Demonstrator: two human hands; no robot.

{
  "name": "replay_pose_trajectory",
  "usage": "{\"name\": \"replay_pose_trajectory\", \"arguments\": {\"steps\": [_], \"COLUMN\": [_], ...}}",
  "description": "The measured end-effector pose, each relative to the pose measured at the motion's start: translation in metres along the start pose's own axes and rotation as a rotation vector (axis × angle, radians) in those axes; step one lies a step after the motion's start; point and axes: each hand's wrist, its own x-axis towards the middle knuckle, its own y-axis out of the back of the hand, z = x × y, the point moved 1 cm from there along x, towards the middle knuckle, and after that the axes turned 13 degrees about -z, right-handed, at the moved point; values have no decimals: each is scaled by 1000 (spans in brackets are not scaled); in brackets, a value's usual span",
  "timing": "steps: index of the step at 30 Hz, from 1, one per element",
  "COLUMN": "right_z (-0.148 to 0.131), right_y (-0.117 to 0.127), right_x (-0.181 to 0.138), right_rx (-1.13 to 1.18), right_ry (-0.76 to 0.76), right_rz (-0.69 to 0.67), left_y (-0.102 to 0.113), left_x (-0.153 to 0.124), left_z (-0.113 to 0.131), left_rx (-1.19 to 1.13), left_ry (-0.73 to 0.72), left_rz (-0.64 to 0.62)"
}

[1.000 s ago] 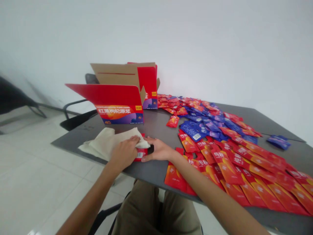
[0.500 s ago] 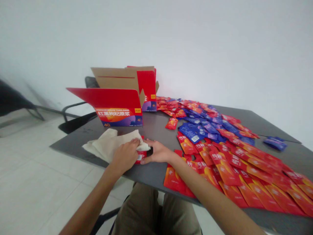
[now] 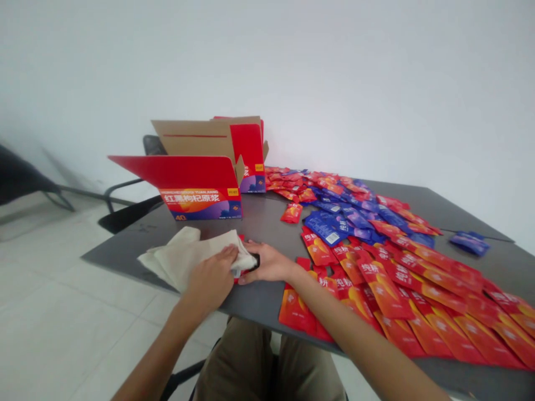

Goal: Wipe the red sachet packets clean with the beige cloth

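Note:
My left hand point(image 3: 212, 278) is closed on a cream cloth point(image 3: 178, 257), its fingers pressing a fold down over a small red pouch near the table's front edge. Only slivers of that red pouch point(image 3: 237, 280) show under the cloth. At its right end a black part point(image 3: 256, 260) sticks out, too small to make out. My right hand point(image 3: 271, 264) curls around this end, thumb at the near side and fingers at the far side. Just right of my right wrist lie red pouches point(image 3: 298, 303) in overlapping rows.
Two open red cartons point(image 3: 200, 203) point(image 3: 251, 159) stand at the back left, flaps raised. Blue pouches point(image 3: 330, 225) and more red ones are heaped in the middle and back. A lone blue pouch point(image 3: 470, 243) lies far right on the dark table point(image 3: 267, 223). Behind is a chair point(image 3: 129, 209).
My left hand has drawn the cloth further over the red pouch, so its barcode label is now covered. My right hand keeps its hold at the same end.

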Motion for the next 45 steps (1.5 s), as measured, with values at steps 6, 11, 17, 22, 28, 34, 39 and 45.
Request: {"name": "replay_pose_trajectory", "arguments": {"steps": [6,11,17,22,28,34,39,45], "right_z": [2,-3,2,-1,1,-2,-1,0], "right_y": [-1,1,-1,1,-1,1,0,0], "right_x": [1,-2,2,-1,1,0,-1,1], "right_rx": [-8,37,-26,20,-13,1,-5,-15], "right_ry": [44,8,49,14,8,23,-18,32], "right_rz": [6,0,11,-13,-7,-17,4,-10], "left_y": [-9,5,-13,3,-12,-6,-1,-7], "left_x": [-22,9,-26,7,-16,-10,0,-16], "left_z": [-1,-6,2,-6,3,-4,-1,2], "left_rx": [-47,-19,-38,-25,-32,-73,-35,-47], "left_ry": [-74,25,-130,20,-71,-41,-6,-90], "left_rz": [7,-2,27,23,66,31,36,25]}}
